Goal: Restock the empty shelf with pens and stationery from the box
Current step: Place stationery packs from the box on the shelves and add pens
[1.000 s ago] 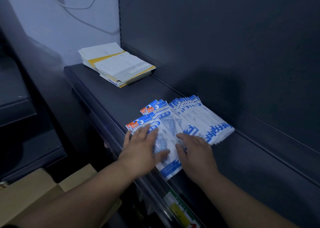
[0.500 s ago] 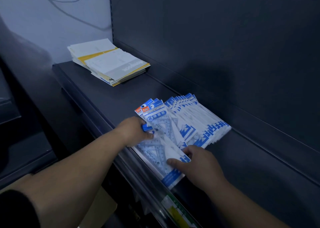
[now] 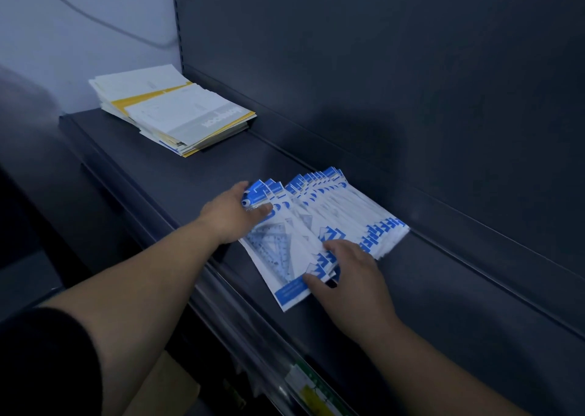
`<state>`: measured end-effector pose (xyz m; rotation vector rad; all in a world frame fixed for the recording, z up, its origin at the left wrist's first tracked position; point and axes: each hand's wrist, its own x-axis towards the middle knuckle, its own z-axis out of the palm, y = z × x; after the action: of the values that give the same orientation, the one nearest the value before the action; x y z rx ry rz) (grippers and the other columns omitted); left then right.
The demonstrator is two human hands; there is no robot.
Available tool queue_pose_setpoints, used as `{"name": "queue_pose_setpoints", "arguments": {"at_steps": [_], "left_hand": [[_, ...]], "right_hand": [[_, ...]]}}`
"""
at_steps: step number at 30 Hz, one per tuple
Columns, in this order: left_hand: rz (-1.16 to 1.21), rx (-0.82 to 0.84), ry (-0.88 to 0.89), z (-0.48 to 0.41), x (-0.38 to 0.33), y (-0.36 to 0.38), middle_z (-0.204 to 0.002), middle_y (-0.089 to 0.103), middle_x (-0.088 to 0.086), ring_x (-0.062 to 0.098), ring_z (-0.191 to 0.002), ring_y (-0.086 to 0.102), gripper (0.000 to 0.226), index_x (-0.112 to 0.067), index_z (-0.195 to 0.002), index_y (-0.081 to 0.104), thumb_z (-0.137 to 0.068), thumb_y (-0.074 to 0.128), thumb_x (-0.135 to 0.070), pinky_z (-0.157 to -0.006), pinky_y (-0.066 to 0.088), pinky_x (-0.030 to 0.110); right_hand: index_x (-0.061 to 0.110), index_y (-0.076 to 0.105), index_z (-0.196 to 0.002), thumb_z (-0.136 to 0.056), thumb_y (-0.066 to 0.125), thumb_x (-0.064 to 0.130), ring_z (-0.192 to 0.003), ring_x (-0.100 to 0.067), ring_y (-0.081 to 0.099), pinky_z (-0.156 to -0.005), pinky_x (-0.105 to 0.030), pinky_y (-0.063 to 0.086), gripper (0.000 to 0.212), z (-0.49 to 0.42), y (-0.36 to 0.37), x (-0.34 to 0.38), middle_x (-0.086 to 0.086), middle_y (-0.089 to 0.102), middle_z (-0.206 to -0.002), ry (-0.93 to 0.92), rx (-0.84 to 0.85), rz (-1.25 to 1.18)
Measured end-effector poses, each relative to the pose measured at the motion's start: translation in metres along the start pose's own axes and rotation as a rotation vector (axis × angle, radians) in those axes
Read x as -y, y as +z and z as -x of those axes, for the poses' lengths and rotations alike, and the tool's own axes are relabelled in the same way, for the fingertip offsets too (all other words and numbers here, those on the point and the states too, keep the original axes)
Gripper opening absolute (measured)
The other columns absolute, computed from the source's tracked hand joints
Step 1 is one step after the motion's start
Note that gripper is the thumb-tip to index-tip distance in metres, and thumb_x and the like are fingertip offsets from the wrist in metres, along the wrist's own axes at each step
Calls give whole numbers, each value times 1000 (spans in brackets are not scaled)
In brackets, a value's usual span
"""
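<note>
Plainly, a fanned row of blue-and-white flat plastic packets [image 3: 332, 213] is laid about midway along the dark grey metal shelf [image 3: 158, 175], between its front and back edges. The long axis of each packet is set slantwise across the shelf: blue header ends are turned to the back and left, printed foot ends to the front edge. The header end of the nearest packets is gripped by the left hand [image 3: 231, 214], the thumb laid over the top face and the fingers curled behind. The foot ends are pressed by the right hand [image 3: 348, 276], whose fingers are held straight and spread, nothing being clasped. One hand is thus placed at each end of the long axis; the fan's far-right end, close to the back edge, is touched by neither and is found nearer the right hand. The coming move is judged to be a squaring-up, the loose front packets being slid rightwards against the rest.

Some three packets are set apart at the front and roughly ten are overlapped behind, though an exact count cannot be made. One stack of white-and-yellow paper pads [image 3: 171, 112] is laid at the far left corner of the shelf, well apart from the packets. A corner of a brown cardboard box [image 3: 164, 387] is glimpsed below the front edge; its contents are hidden.
</note>
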<state>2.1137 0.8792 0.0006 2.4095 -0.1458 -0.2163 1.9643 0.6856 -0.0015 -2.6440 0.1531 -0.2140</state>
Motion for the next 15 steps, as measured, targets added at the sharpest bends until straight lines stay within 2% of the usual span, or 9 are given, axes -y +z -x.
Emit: {"name": "queue_pose_setpoints", "arguments": {"at_steps": [3,7,9,12,15], "left_hand": [[-149,15,37,4,3,8,-145,45,0,22,-130,45,76,-29,-149,24,-86,49,-64,-107,36,37],[-114,7,112,10,4,12,-144,45,1,21,-129,45,71,-29,-145,32,-86,50,-63,-102,37,30],[-86,-6,97,13,3,12,-145,42,3,22,-128,44,76,-30,-146,28,-83,52,-65,-102,36,31],[-224,-120,144,23,0,16,-154,23,2,23,-141,23,85,-32,-149,20,-80,51,-69,-116,18,41],[-325,-124,274,43,-9,29,-160,8,-2,19,-146,6,89,-35,-149,20,-75,46,-76,-119,7,43]], "right_hand": [[30,40,-141,-86,59,53,-129,-7,36,-107,-24,24,62,3,6,0,14,45,-141,-55,13,63],[30,38,-143,-91,54,48,-133,-10,33,-112,-27,18,58,5,8,2,11,47,-142,-72,21,86],[30,37,-144,-92,52,46,-134,-11,33,-115,-29,16,56,4,7,4,10,46,-143,-96,62,95],[32,39,-142,-95,48,44,-133,-8,36,-116,-33,16,49,-1,5,6,11,48,-141,-142,104,116],[32,38,-143,-100,39,37,-139,-8,29,-117,-33,14,43,-14,0,4,12,39,-150,-171,82,109]]}}
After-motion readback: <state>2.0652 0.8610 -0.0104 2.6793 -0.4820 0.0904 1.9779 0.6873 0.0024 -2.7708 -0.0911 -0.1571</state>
